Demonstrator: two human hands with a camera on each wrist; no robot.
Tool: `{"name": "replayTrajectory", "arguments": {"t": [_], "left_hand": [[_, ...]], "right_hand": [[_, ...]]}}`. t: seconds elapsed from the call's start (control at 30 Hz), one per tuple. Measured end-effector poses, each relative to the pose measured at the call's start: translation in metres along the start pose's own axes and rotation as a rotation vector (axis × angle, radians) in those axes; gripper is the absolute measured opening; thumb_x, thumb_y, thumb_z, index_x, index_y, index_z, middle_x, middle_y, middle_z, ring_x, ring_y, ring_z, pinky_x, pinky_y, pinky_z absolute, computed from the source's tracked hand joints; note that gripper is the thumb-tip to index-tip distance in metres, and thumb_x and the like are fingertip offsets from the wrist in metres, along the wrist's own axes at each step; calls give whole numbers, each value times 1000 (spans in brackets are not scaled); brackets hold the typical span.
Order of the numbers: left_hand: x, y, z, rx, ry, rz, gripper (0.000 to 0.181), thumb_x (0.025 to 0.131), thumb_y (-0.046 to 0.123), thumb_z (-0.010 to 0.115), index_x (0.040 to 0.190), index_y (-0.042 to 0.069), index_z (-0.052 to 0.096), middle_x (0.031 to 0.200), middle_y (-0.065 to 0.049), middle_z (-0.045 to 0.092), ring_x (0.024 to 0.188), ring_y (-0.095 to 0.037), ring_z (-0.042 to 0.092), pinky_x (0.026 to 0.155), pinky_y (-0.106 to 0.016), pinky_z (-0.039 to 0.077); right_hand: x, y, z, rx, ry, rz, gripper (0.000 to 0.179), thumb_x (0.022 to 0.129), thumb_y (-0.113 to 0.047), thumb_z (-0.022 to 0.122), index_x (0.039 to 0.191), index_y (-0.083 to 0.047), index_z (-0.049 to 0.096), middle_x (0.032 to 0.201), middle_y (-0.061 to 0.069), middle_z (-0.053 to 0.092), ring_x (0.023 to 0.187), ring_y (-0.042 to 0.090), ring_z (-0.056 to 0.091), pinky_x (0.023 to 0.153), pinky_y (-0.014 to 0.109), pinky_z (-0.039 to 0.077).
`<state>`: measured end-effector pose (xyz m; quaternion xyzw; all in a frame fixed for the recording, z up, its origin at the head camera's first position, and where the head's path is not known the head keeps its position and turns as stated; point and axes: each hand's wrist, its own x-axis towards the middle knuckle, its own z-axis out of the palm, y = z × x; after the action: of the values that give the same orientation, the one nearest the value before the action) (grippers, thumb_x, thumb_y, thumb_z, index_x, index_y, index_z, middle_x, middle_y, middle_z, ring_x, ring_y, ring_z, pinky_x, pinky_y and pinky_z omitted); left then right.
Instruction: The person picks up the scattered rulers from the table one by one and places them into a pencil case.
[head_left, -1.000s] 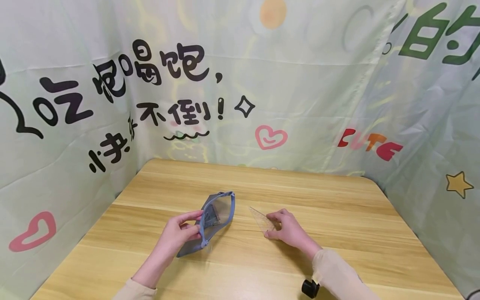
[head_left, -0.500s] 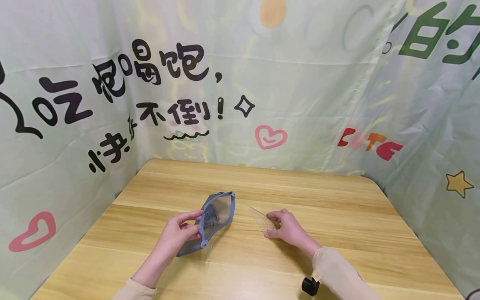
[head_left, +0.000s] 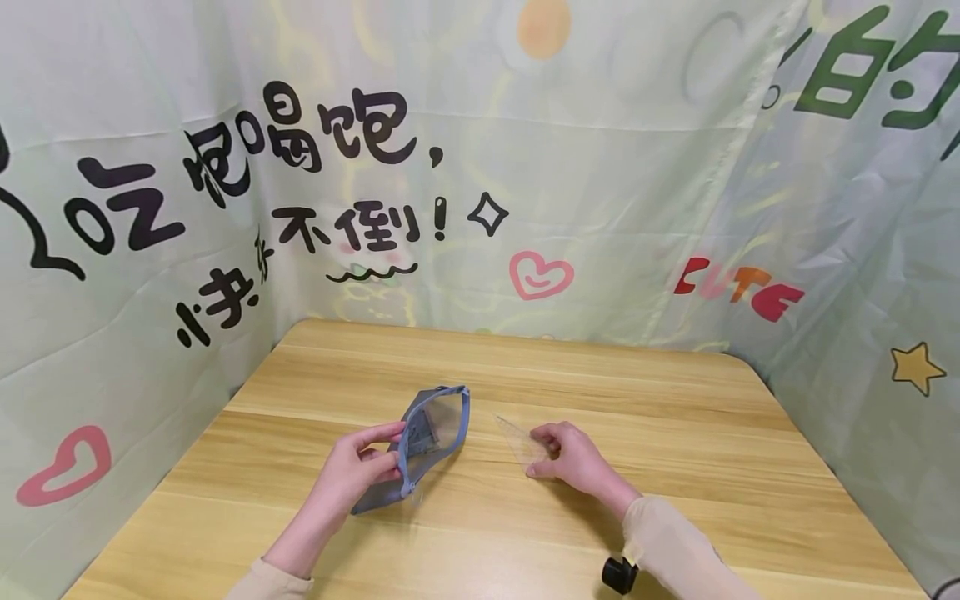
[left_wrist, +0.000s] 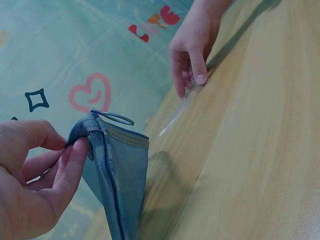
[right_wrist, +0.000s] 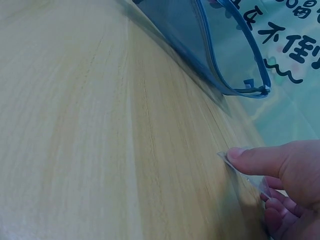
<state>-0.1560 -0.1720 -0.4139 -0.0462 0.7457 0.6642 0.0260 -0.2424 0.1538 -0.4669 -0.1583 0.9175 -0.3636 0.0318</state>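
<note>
A blue zippered mesh pouch (head_left: 438, 454) gapes towards the right on the wooden table, its see-through side showing a dark-marked item (head_left: 422, 433) within, too unclear to name. Thumb and fingers of my left hand (head_left: 358, 460) pinch the pouch's near rim, as the left wrist view also shows on the pouch edge (left_wrist: 107, 150). To the right, my right hand (head_left: 573, 460) pinches a clear plastic set square (head_left: 519, 440) by one side, its pointed corner aimed at the pouch. From the right wrist, the thumb lies over the set square's edge (right_wrist: 250, 180); the set square and pouch are apart.
The wooden table (head_left: 675, 400) spreads around both hands. A small black object (head_left: 619, 575) is by the right sleeve near the front edge. Printed fabric curtains (head_left: 615, 183) enclose the table at the back and both sides.
My right hand and the set square have shifted very slightly left. The left hand and the pouch stay as they were.
</note>
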Motion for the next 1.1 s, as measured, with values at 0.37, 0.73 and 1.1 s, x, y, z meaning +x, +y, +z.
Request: {"name": "replayTrajectory", "arguments": {"t": [0.37, 0.73, 1.1], "left_hand": [[0, 1, 1, -5, 1, 1, 47, 87, -6, 62, 134, -2, 58, 127, -20, 59, 77, -12, 64, 72, -23, 62], [0, 2, 1, -6, 2, -2, 47, 87, -6, 62, 133, -2, 59, 125, -19, 59, 76, -11, 63, 72, -22, 62], [0, 1, 0, -3, -6, 2, 47, 87, -6, 62, 134, -2, 58, 128, -19, 58, 76, -10, 63, 73, -22, 62]], "right_hand": [[1, 1, 1, 115, -10, 10, 57, 71, -14, 88, 122, -3, 64, 100, 8, 62, 79, 13, 54, 66, 18, 46], [2, 5, 2, 185, 10, 6, 50, 75, -9, 83, 121, -2, 64, 91, 5, 68, 81, 13, 61, 65, 18, 52], [1, 5, 3, 295, -2, 41, 45, 82, -3, 75, 124, 0, 62, 90, 10, 68, 72, 14, 62, 51, 22, 52]]}}
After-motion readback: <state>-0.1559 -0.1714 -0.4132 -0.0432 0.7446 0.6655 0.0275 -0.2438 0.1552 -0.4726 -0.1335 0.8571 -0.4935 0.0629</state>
